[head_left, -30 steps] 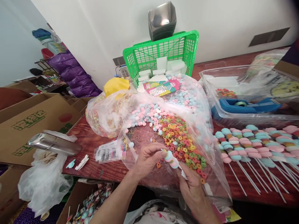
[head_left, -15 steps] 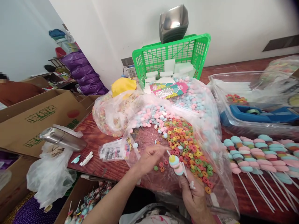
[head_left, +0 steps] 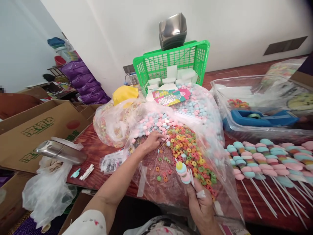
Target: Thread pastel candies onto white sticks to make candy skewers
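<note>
My left hand [head_left: 154,141] reaches forward with its fingers stretched out. Its fingertips touch the near edge of a heap of pink and blue marshmallows [head_left: 156,123], beside the ring gummies [head_left: 188,150]. Close to me, my right hand [head_left: 201,204] is closed around a candy skewer [head_left: 183,172]. That skewer carries blue and pink marshmallows with a yellow ring gummy near its top, and the stick's tip pokes out above. Thin white sticks [head_left: 191,174] and a scrap of white material [head_left: 201,194] are also in the right hand.
Finished-looking candy skewers [head_left: 264,160] lie in rows at the right. Behind them stands a clear plastic bin [head_left: 259,130] with a blue tape dispenser [head_left: 264,118]. A green basket [head_left: 205,54] is at the back. A steel flask [head_left: 62,152] and cardboard box [head_left: 46,130] are left.
My left hand has moved from beside the skewer forward to the marshmallow heap. My right hand still holds the skewer in about the same place. The view has shifted slightly.
</note>
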A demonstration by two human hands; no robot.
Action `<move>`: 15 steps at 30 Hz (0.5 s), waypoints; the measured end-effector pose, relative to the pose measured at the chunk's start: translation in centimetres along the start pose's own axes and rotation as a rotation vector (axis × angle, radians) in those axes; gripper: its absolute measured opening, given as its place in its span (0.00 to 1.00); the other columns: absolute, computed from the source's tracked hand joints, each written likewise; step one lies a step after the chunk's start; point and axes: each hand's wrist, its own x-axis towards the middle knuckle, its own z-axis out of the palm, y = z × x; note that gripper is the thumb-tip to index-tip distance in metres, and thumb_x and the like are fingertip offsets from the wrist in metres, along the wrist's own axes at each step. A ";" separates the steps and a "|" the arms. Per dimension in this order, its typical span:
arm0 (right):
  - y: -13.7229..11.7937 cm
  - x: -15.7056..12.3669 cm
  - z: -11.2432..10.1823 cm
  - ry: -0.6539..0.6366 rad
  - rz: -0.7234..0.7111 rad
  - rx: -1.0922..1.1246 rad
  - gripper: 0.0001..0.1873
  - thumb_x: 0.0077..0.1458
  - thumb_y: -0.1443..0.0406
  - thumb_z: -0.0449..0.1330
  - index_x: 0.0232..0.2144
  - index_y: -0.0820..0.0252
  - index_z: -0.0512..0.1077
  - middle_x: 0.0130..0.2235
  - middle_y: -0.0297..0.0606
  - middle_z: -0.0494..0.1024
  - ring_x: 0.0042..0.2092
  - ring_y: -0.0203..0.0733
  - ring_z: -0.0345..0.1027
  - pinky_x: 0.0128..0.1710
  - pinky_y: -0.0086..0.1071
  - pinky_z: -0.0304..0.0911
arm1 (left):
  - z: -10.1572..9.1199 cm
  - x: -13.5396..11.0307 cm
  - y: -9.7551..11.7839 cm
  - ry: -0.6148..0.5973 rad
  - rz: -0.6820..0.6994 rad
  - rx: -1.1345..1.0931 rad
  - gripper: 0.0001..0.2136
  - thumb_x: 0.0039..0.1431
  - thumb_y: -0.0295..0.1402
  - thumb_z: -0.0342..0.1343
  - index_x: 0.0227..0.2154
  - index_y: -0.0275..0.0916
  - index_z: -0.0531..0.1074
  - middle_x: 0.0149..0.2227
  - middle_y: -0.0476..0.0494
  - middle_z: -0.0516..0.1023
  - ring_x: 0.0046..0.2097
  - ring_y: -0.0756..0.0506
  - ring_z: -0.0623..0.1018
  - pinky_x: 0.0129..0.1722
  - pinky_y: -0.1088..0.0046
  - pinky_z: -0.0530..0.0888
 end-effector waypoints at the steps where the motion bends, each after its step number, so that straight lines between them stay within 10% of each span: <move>1: 0.0 0.0 -0.1 -0.002 -0.005 0.005 0.10 0.58 0.66 0.55 0.28 0.58 0.75 0.18 0.31 0.71 0.18 0.36 0.63 0.22 0.28 0.64 | -0.4 -0.6 0.2 0.017 -0.015 -0.003 0.10 0.53 0.23 0.54 0.31 0.38 0.80 0.30 0.46 0.74 0.36 0.46 0.74 0.41 0.67 0.72; 6: 0.9 -0.5 -0.1 0.008 0.075 0.042 0.09 0.58 0.64 0.56 0.32 0.59 0.76 0.22 0.33 0.73 0.21 0.37 0.65 0.23 0.29 0.63 | -1.3 -5.3 3.6 0.108 0.030 -0.180 0.07 0.57 0.27 0.56 0.34 0.40 0.79 0.38 0.43 0.76 0.40 0.46 0.76 0.41 0.68 0.73; 15: 1.5 -0.5 -0.9 0.064 0.201 0.070 0.11 0.61 0.63 0.56 0.30 0.59 0.75 0.20 0.30 0.69 0.23 0.36 0.61 0.24 0.28 0.59 | 2.7 -10.4 7.9 -0.123 0.273 -0.092 0.12 0.51 0.21 0.54 0.37 0.38 0.77 0.52 0.35 0.70 0.52 0.41 0.72 0.52 0.61 0.71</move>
